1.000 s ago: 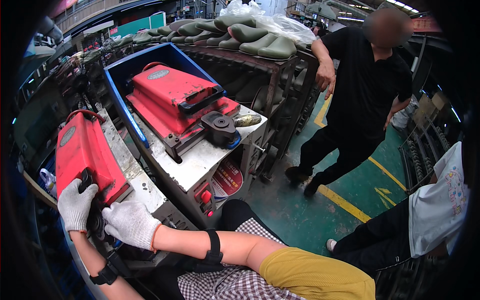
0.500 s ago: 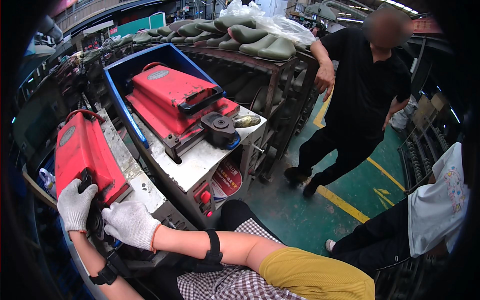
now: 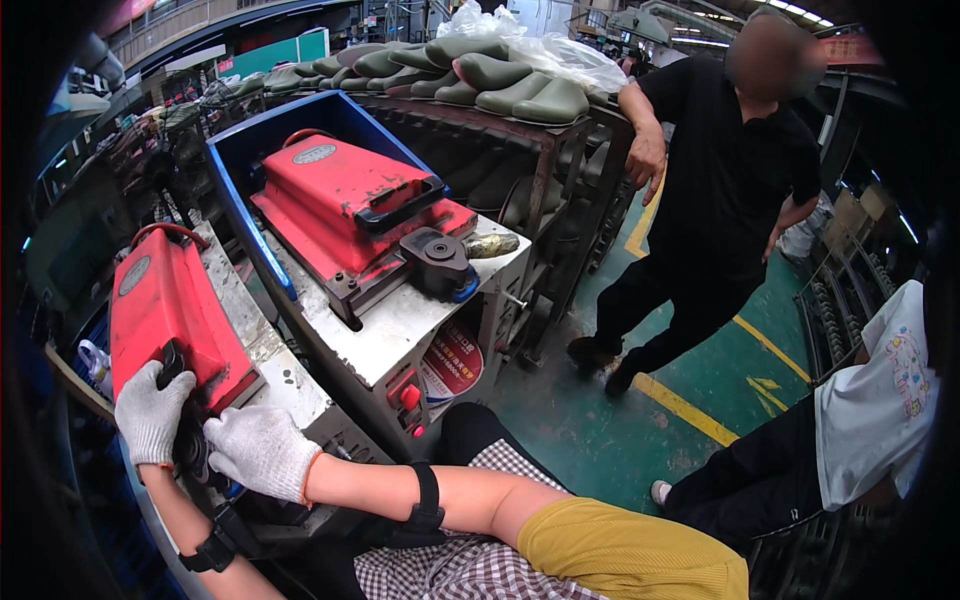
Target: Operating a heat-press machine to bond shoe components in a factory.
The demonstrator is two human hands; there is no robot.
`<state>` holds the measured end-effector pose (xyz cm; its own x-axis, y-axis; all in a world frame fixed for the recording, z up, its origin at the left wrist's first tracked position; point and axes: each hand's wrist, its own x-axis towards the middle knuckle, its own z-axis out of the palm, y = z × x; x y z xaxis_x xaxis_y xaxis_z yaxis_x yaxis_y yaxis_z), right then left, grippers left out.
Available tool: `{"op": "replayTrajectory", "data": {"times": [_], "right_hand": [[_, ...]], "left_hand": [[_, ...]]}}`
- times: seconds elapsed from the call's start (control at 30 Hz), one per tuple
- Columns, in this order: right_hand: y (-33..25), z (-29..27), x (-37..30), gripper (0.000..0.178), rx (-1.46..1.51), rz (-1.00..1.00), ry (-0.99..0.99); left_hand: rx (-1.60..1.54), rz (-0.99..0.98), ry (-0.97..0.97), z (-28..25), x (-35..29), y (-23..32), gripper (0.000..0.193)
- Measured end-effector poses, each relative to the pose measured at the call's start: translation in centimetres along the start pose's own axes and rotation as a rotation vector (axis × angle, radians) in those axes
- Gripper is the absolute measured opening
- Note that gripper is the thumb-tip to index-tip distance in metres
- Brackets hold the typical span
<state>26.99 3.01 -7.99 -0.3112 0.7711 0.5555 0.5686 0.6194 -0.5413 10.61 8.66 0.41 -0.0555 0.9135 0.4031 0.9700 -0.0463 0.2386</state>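
Only the head view here, looking down at a grey metal workbench (image 3: 400,335). Both hands wear white knit work gloves. The left hand (image 3: 150,415) is curled over the near end of a red metal mould press (image 3: 165,310) that sits at the bench's near left corner, with the fingers bent around the black handle (image 3: 172,358) at its lower edge. The right hand (image 3: 262,450) sits just beside it, closed loosely with the knuckles up, pressed against the dark parts below the press; can't tell if it actually has hold of anything.

Further back on the bench there's a second red metal mould press (image 3: 350,205), lid tilted, backed by a blue panel (image 3: 235,210), with a round black knob (image 3: 438,255) at its front edge.

Behind that, a rusty rack carries olive green rubber boots (image 3: 500,85). A person in black clothes (image 3: 720,190) leans a hand on the rack, standing on the green floor (image 3: 600,420).
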Motion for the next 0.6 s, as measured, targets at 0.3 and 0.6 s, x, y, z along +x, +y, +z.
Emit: {"op": "replayTrajectory", "data": {"times": [0.3, 0.6], "right_hand": [[0.03, 0.17, -0.03, 0.027, 0.001, -0.003, 0.004], [-0.40, -0.19, -0.03, 0.024, 0.004, 0.016, 0.028]], "left_hand": [[-0.010, 0.002, 0.004, -0.09, -0.10, 0.05, 0.042], [-0.024, -0.001, 0.009, -0.14, -0.16, 0.12, 0.041]]}}
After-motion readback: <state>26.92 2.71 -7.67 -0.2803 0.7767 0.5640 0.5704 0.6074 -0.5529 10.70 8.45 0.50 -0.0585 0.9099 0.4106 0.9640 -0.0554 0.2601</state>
